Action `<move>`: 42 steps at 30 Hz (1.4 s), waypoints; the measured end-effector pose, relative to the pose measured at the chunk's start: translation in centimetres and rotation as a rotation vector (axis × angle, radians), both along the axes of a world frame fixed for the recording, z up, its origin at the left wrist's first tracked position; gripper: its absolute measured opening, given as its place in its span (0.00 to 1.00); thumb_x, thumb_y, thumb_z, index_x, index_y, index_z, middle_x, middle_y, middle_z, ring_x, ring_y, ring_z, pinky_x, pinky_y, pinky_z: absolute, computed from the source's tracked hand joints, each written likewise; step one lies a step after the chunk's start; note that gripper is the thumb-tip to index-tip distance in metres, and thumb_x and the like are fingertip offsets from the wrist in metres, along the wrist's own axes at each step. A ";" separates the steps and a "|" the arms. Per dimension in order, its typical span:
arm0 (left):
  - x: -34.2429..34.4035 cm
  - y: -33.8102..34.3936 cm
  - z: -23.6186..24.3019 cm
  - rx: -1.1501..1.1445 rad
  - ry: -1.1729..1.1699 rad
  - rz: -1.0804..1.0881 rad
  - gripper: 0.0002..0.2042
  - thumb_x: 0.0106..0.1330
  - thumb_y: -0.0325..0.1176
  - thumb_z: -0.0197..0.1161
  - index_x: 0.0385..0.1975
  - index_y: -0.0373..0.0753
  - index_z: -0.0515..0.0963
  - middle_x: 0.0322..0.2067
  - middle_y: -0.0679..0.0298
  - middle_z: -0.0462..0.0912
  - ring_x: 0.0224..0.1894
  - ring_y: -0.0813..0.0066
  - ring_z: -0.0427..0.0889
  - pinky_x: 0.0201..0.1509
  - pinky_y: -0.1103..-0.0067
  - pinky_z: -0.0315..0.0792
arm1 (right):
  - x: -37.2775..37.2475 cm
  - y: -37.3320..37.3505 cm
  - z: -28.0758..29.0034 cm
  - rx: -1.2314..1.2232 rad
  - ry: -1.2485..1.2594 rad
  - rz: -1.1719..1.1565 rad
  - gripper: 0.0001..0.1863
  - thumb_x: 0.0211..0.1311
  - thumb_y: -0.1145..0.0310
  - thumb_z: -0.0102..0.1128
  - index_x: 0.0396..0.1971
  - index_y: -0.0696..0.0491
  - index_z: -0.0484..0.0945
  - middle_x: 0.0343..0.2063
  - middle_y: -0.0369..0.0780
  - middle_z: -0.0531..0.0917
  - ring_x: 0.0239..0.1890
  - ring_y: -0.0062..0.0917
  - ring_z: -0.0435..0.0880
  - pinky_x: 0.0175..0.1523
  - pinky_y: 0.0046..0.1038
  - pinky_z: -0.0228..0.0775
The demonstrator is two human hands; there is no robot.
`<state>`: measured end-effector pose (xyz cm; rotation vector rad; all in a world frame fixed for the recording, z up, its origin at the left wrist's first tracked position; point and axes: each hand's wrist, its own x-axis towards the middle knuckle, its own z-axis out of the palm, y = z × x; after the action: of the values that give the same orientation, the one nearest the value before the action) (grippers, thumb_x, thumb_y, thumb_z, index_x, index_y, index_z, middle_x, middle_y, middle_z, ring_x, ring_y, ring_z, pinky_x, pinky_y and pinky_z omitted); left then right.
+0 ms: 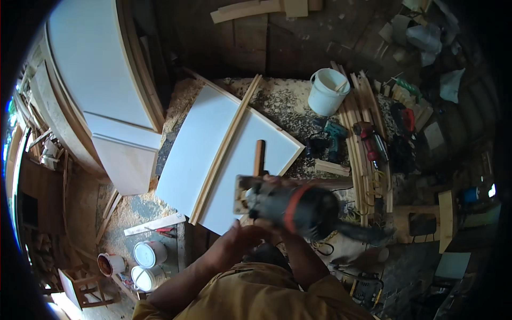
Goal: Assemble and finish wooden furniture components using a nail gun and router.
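Note:
In front of my body I hold a dark power tool, which looks like a router. Its round body carries an orange-red band, and a square base plate faces left. My right hand is wrapped round it, mostly hidden, with fingertips showing on the far side. Close below the base plate, my left hand has its thumb raised apart from the fingers; blur hides whether it touches the tool. A brown wooden bar sticks out beyond the tool. Behind lies a white panel with wooden edging, crossed by long thin wood strips.
Sawdust covers the bench. On it stand a white bucket, a teal cordless drill, a red-handled tool and long wood strips. Larger white panels lean at left. Paint buckets stand at lower left.

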<state>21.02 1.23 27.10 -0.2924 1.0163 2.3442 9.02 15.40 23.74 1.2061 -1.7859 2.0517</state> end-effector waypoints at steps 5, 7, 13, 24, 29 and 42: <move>1.1 -1.1 0.0 0.751 -0.155 0.178 0.33 0.62 0.63 0.45 0.56 0.42 0.68 0.55 0.58 0.72 0.58 0.60 0.69 0.64 0.62 0.60 | 3.6 -2.3 0.1 0.029 0.164 0.055 0.19 0.59 0.64 0.56 0.49 0.53 0.71 0.52 0.44 0.74 0.59 0.33 0.70 0.71 0.42 0.41; 1.9 -1.6 -1.0 0.826 -0.188 0.206 0.32 0.61 0.61 0.48 0.56 0.42 0.68 0.53 0.57 0.74 0.55 0.58 0.72 0.62 0.61 0.62 | 4.4 -2.2 0.2 0.134 0.187 0.055 0.17 0.60 0.63 0.56 0.48 0.52 0.71 0.52 0.44 0.74 0.59 0.34 0.70 0.71 0.44 0.39; 2.0 -1.0 -2.2 1.013 -0.243 0.305 0.28 0.57 0.51 0.57 0.54 0.40 0.68 0.47 0.54 0.77 0.49 0.55 0.76 0.57 0.58 0.68 | 5.4 -1.1 1.9 0.381 0.442 0.000 0.23 0.62 0.47 0.47 0.48 0.47 0.69 0.54 0.43 0.74 0.62 0.37 0.65 0.67 0.55 0.30; -3.0 0.9 -3.8 0.615 0.121 0.608 0.29 0.52 0.38 0.60 0.55 0.33 0.66 0.48 0.49 0.75 0.51 0.51 0.75 0.62 0.56 0.65 | 7.6 6.3 -7.8 0.612 -0.219 -0.180 0.42 0.55 0.46 0.55 0.63 0.59 0.55 0.60 0.53 0.63 0.63 0.46 0.60 0.66 0.45 0.49; -5.6 0.7 -4.5 0.393 0.260 0.644 0.34 0.51 0.41 0.61 0.58 0.30 0.61 0.49 0.47 0.73 0.52 0.51 0.74 0.61 0.56 0.65 | 11.8 23.8 -19.2 1.138 -0.876 0.477 0.26 0.66 0.48 0.45 0.51 0.55 0.73 0.49 0.47 0.76 0.52 0.35 0.74 0.59 0.34 0.61; -10.5 6.8 -3.9 -0.212 0.054 0.564 0.40 0.41 0.38 0.69 0.57 0.31 0.61 0.48 0.55 0.74 0.52 0.63 0.75 0.57 0.70 0.69 | -36.7 44.5 -9.8 1.208 0.023 -0.737 0.29 0.51 0.84 0.44 0.58 0.57 0.65 0.53 0.52 0.73 0.56 0.42 0.71 0.59 0.35 0.63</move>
<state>10.49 8.00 23.20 -0.6750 1.3490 2.7466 -27.68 59.88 13.95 0.4728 -2.9097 0.4729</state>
